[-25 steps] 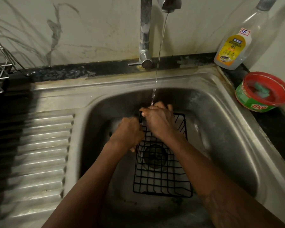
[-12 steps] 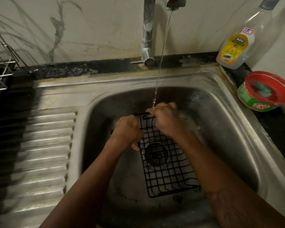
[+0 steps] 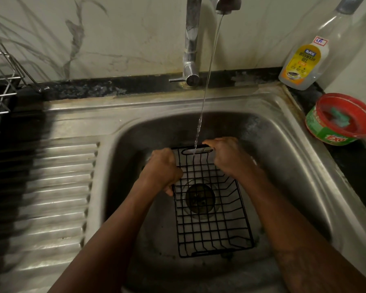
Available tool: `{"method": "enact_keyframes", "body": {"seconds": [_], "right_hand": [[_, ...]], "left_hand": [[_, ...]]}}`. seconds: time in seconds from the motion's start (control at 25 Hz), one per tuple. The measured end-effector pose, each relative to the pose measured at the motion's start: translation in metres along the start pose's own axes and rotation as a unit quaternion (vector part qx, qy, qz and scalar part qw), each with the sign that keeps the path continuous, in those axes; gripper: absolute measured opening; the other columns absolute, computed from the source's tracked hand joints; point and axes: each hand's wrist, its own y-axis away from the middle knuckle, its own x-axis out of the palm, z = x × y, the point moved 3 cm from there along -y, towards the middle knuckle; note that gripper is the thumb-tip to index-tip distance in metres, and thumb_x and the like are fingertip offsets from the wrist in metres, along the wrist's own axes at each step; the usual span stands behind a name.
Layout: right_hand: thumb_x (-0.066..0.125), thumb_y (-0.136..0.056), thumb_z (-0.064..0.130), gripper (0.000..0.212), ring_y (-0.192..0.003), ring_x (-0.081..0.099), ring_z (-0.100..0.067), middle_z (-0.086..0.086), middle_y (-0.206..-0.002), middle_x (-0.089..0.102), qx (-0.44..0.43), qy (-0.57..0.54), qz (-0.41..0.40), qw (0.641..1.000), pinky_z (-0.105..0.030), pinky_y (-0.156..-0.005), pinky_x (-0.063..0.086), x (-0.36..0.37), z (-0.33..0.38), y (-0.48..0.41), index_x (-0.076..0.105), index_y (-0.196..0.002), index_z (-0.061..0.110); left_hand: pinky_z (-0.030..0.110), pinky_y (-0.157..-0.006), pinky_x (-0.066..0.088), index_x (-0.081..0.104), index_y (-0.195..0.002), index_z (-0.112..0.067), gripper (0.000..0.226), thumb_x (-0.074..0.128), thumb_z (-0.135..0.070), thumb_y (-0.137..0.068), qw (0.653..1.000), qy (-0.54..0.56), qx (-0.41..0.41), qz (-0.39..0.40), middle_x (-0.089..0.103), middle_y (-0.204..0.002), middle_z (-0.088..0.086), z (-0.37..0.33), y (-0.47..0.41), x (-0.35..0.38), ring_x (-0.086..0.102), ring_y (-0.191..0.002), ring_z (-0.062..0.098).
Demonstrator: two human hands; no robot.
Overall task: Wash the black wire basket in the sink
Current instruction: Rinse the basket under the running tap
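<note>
Left hand (image 3: 164, 169) — closed on the left rim of the black wire basket (image 3: 211, 216), near its far corner. Basket — in the steel sink (image 3: 300, 170) basin, lying over the drain (image 3: 200, 197), its far end between the two hands. Right hand (image 3: 230, 157) — gripping the far right corner, fingers (image 3: 208, 142) curled over the handle bar; hands apart. Water stream (image 3: 207, 81) from the tap (image 3: 191, 49) lands on that handle. Surroundings: wire dish rack (image 3: 0, 81) far left, ribbed drainboard (image 3: 42, 197), marble-patterned wall (image 3: 114, 34), dishwash gel bottle (image 3: 311, 53) and red-rimmed Exo soap tub (image 3: 340, 119) on the dark counter, right.
</note>
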Motion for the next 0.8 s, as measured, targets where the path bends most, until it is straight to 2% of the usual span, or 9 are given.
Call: {"method": "enact_keyframes", "body": {"seconds": [0.08,0.24,0.36,0.48,0.52,0.6,0.68,0.72,0.8], "right_hand": [[0.057,-0.092,0.005,0.056,-0.127,0.056,-0.021,-0.003,-0.139,0.063,-0.043,0.036,-0.001,0.998,-0.043,-0.111,0.037,0.013,0.031,-0.009,0.055,-0.143,0.026],[0.067,-0.088,0.002,0.067,-0.135,0.052,-0.023,-0.002,-0.149,0.056,-0.130,0.017,0.024,0.991,-0.041,-0.114,0.037,0.035,0.079,-0.018,0.049,-0.149,0.024],[0.053,-0.089,-0.008,0.068,-0.128,0.057,-0.023,-0.004,-0.146,0.059,-0.112,-0.016,0.018,0.993,-0.039,-0.110,0.045,0.021,0.049,-0.011,0.052,-0.148,0.025],[0.047,-0.092,-0.007,0.064,-0.120,0.062,-0.021,-0.008,-0.143,0.060,-0.044,-0.041,0.004,0.998,-0.034,-0.102,0.052,0.003,0.004,0.001,0.052,-0.148,0.024],[0.048,-0.093,-0.007,0.062,-0.121,0.061,-0.021,-0.008,-0.143,0.059,-0.017,-0.035,0.002,0.999,-0.035,-0.105,0.050,0.000,-0.004,0.003,0.052,-0.148,0.023],[0.053,-0.094,-0.003,0.058,-0.131,0.055,-0.021,-0.007,-0.144,0.060,-0.001,0.017,-0.007,1.000,-0.039,-0.118,0.035,0.002,0.007,-0.001,0.054,-0.146,0.023],[0.060,-0.092,0.002,0.058,-0.136,0.050,-0.020,-0.003,-0.143,0.060,-0.059,0.047,-0.007,0.997,-0.042,-0.124,0.021,0.011,0.042,-0.009,0.054,-0.145,0.025],[0.062,-0.092,0.003,0.059,-0.137,0.050,-0.020,-0.003,-0.145,0.059,-0.090,0.038,-0.004,0.995,-0.041,-0.124,0.023,0.016,0.061,-0.012,0.054,-0.146,0.025],[0.062,-0.093,0.002,0.057,-0.135,0.054,-0.023,-0.004,-0.146,0.059,-0.127,0.005,0.000,0.992,-0.037,-0.117,0.036,0.024,0.083,-0.014,0.055,-0.146,0.023]], "left_hand": [[0.019,-0.036,0.048,0.054,-0.080,-0.006,0.016,0.064,0.001,-0.091,1.000,0.015,0.016,-0.001,0.066,-0.063,0.011,-0.001,0.000,0.001,0.066,-0.037,0.016],[0.019,-0.038,0.051,0.051,-0.096,-0.011,0.018,0.068,-0.006,-0.093,1.000,-0.006,0.023,-0.004,0.066,-0.078,0.010,0.000,-0.001,0.003,0.069,-0.042,0.017],[0.015,-0.035,0.045,0.050,-0.090,-0.007,0.020,0.070,-0.004,-0.090,1.000,-0.008,-0.014,-0.006,0.067,-0.076,0.013,0.005,-0.003,0.001,0.065,-0.038,0.012],[0.013,-0.033,0.041,0.049,-0.082,-0.006,0.024,0.073,-0.003,-0.087,0.999,-0.024,-0.021,-0.016,0.069,-0.073,0.013,0.007,-0.003,-0.001,0.060,-0.033,0.008],[0.014,-0.033,0.042,0.050,-0.082,-0.005,0.022,0.072,-0.004,-0.087,0.999,-0.019,-0.019,-0.021,0.069,-0.073,0.014,0.006,-0.004,-0.001,0.060,-0.033,0.010],[0.012,-0.032,0.039,0.049,-0.081,-0.006,0.024,0.072,-0.006,-0.089,0.999,-0.020,-0.025,-0.014,0.067,-0.066,0.010,0.004,-0.003,0.000,0.060,-0.032,0.007],[0.009,-0.031,0.036,0.048,-0.076,-0.008,0.028,0.073,-0.006,-0.089,0.999,-0.029,-0.021,-0.008,0.063,-0.057,0.006,0.002,-0.001,0.002,0.057,-0.030,0.002],[0.010,-0.032,0.037,0.047,-0.076,-0.010,0.028,0.072,-0.006,-0.090,0.999,-0.028,-0.014,-0.005,0.062,-0.056,0.004,0.001,-0.001,0.003,0.057,-0.031,0.003],[0.012,-0.035,0.042,0.047,-0.081,-0.014,0.026,0.069,-0.006,-0.093,1.000,-0.010,-0.005,-0.006,0.066,-0.065,0.007,0.001,0.000,0.003,0.063,-0.036,0.008]]}}
